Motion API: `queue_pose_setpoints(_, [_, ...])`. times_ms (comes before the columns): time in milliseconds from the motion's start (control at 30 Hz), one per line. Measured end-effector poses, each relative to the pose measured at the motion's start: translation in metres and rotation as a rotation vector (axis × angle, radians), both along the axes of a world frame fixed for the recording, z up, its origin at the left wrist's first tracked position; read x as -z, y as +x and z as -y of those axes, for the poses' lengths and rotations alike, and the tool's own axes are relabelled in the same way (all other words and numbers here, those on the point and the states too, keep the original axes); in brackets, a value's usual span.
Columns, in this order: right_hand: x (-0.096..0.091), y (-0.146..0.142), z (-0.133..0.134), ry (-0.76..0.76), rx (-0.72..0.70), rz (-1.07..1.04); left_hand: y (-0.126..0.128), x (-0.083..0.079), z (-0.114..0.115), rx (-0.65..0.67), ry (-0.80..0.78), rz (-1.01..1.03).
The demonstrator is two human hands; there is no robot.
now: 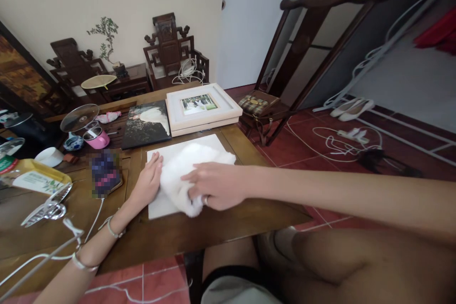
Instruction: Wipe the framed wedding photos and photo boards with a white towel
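A white flat panel [167, 205] lies on the wooden table [221, 228] in front of me. A fluffy white cloth [194, 161] is bunched on top of it. My right hand [213, 184] presses down on the cloth with fingers curled into it. My left hand [149, 179] rests flat at the panel's left edge, fingers together and stretched out, touching the cloth's side. Behind the panel lie a dark photo print [147, 124] and a white framed photo [202, 106] stacked on another frame.
At the left of the table are a pink cup [97, 138], a small fan [79, 118], a yellow tray [35, 176], a blurred object [105, 173] and white cables [71, 232]. Carved chairs [171, 50] stand by the far wall. To the right are a dark wooden rack [313, 38] and cords on the red floor [342, 137].
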State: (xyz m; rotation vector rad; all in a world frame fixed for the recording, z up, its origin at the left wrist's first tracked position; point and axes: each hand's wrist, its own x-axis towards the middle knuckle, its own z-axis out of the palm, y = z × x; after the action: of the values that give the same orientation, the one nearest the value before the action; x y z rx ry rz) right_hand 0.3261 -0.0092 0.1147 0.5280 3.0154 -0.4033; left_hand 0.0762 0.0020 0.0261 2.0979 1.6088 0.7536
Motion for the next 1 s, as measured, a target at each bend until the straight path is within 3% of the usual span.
queue_pose_setpoints(133, [0.007,0.005,-0.029,-0.057,0.173,-0.017,-0.001,0.011,-0.002,0.075,0.054,-0.162])
queue_pose_setpoints(233, [0.014,-0.006,-0.047,-0.080,0.267,-0.086,0.001,0.016,-0.001,0.120,0.073,-0.242])
queue_pose_setpoints(400, [0.023,-0.046,-0.072,-0.143,0.218,-0.242,0.008,0.016,-0.004,0.168,0.195,-0.260])
queue_pose_setpoints(567, [0.017,-0.063,-0.083,-0.139,0.151,-0.210,0.016,0.009,-0.006,0.196,0.202,-0.269])
queue_pose_setpoints(767, [0.004,-0.033,-0.081,-0.142,0.214,-0.106,0.009,0.006,0.000,0.174,0.162,-0.262])
queue_pose_setpoints(1000, [0.015,0.037,-0.077,-0.090,0.397,0.030,-0.009,0.010,0.001,0.141,0.172,-0.313])
